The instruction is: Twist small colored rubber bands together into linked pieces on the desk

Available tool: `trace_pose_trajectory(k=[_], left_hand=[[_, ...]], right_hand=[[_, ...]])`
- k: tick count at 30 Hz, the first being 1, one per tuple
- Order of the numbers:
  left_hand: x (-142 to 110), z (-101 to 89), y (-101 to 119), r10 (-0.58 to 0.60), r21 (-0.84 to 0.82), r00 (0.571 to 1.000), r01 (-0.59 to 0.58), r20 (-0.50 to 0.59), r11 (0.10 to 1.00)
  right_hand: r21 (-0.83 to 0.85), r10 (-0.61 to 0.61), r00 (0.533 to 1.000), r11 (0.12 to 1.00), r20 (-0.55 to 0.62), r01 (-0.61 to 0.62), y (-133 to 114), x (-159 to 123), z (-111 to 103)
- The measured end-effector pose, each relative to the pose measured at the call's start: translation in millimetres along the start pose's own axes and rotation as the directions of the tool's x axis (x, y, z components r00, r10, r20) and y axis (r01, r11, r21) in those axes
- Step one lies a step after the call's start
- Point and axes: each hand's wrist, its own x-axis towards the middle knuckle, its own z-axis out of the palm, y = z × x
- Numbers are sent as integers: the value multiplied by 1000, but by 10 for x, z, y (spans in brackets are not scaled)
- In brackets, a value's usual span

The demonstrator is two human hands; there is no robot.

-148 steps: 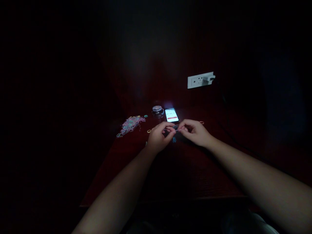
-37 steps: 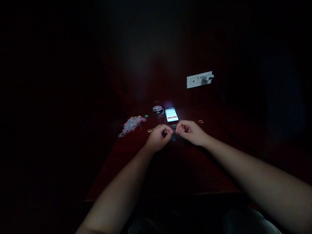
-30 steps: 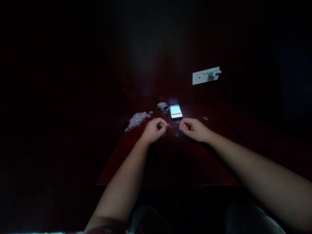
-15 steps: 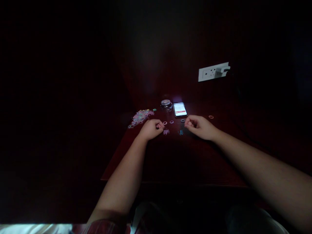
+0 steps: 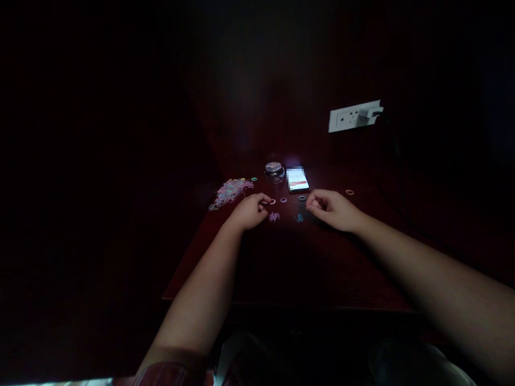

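Note:
The scene is very dark. My left hand rests on a dark red table with its fingers curled, fingertips beside a small pink rubber band. A purple knot of bands lies just to its right. My right hand lies on the table with the fingers pinched together; whether they hold anything is too dark to make out. Between the hands lie another small ring, a dark ring and a blue band cluster.
A heap of pastel rubber bands lies at the left rear. A small round jar and a lit phone sit at the back. An orange band lies to the right. A white wall socket holds a plug.
The hands were close together, pulling a band between them; they have moved apart and down onto the table. The purple band knot now lies on the table. The camera shifted slightly left.

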Motion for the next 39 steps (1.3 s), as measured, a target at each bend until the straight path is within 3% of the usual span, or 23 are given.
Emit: trace_pose_trajectory(k=[5, 9, 19, 39], left_hand=[[-13, 14, 29, -2, 16, 989, -1, 147, 1000], [-4, 21, 67, 68, 33, 980, -75, 189, 997], [8, 54, 110, 143, 30, 961, -154, 235, 988], [26, 82, 132, 233, -27, 952, -232, 197, 972]], right_hand=[[-1, -1, 1000, 1000, 1, 1, -33, 0, 6], [2, 10, 1000, 1000, 11, -10, -62, 4, 5], [-28, 16, 1000, 999, 7, -15, -58, -1, 0], [-61, 10, 1000, 998, 4, -9, -61, -3, -1]])
